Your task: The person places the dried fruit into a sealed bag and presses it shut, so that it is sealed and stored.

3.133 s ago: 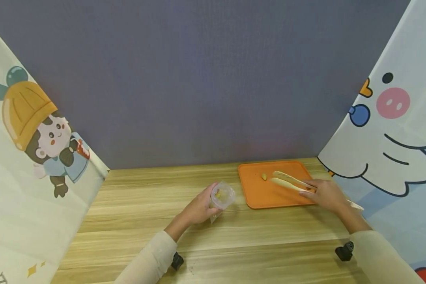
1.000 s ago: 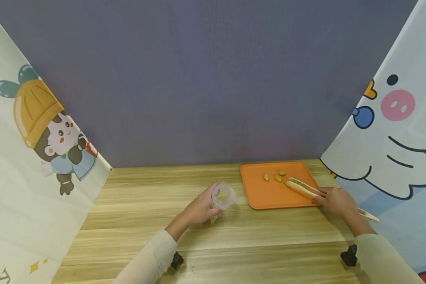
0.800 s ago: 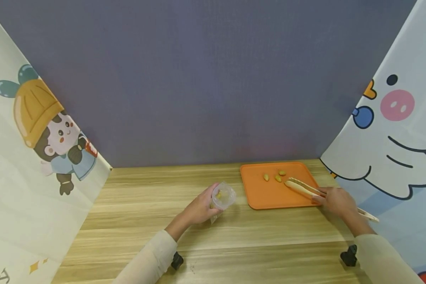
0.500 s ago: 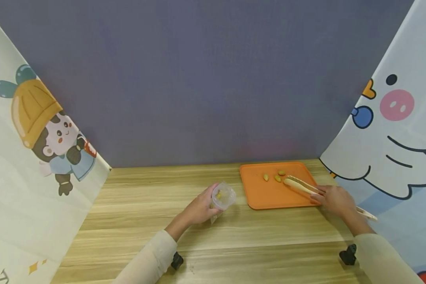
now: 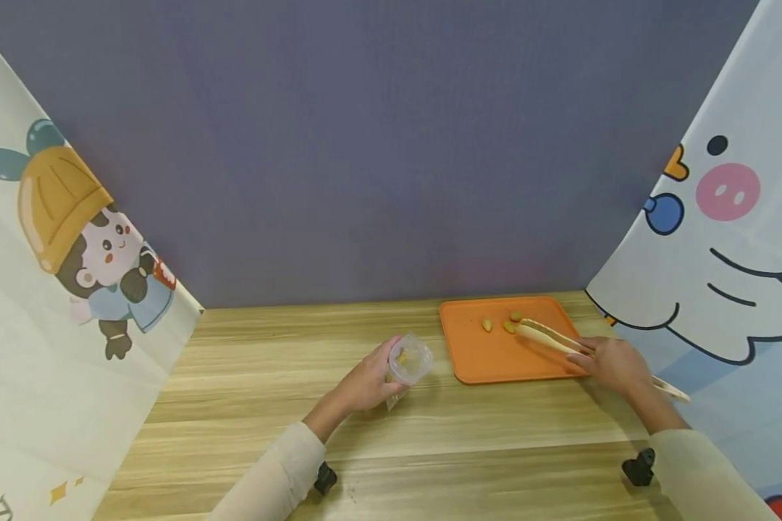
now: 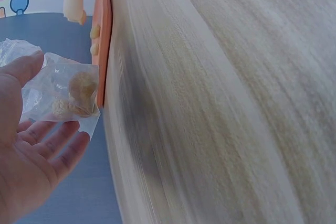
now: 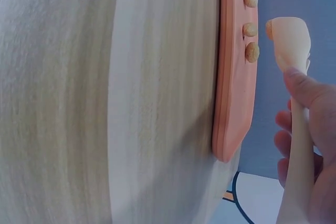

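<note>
Left hand (image 5: 370, 380) held a clear plastic bag (image 6: 62, 87) while right hand (image 5: 619, 367) gripped tongs (image 7: 300, 145) pinching a nugget (image 7: 269, 29) (mid-transfer, apparently), the next move seemingly requiring steady pressure.

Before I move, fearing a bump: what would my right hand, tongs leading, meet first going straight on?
Likely the nearest yellow pieces on the tray, though the tongs look raised and could pass over.

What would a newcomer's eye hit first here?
Probably the bright orange tray at the wooden table's back right, bearing three small yellowish pieces. Over it, the right hand holds pale tongs with another piece at their tip. Left of it, the left hand holds a clear plastic bag.
</note>
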Tool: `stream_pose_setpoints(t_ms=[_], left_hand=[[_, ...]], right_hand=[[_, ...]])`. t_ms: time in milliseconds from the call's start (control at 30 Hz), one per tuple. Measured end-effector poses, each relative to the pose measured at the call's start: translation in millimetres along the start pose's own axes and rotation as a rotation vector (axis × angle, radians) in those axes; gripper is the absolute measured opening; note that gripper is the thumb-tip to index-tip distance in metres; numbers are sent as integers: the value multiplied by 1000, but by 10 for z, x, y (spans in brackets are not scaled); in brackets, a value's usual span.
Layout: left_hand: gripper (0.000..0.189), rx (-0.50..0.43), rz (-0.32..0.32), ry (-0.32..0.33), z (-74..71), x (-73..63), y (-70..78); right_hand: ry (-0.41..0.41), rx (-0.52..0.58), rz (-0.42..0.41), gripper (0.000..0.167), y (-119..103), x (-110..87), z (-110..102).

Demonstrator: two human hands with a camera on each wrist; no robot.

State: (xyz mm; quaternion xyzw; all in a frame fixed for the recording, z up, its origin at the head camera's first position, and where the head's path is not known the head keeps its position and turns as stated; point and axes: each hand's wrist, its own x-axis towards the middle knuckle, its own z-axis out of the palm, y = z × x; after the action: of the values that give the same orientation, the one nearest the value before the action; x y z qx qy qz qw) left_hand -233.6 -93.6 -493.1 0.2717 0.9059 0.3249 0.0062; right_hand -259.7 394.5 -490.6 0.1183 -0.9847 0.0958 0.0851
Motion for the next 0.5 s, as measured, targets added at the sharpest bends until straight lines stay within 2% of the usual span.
stream_pose_setpoints(t_ms=[300,500], left_hand=[[88,9,9,9,8,6,12],[88,4,14,12,9,20,4]], right_hand=[[78,-39,-95,46,-84,4,-10],[120,-41,-128,44,-156,-7,-32]])
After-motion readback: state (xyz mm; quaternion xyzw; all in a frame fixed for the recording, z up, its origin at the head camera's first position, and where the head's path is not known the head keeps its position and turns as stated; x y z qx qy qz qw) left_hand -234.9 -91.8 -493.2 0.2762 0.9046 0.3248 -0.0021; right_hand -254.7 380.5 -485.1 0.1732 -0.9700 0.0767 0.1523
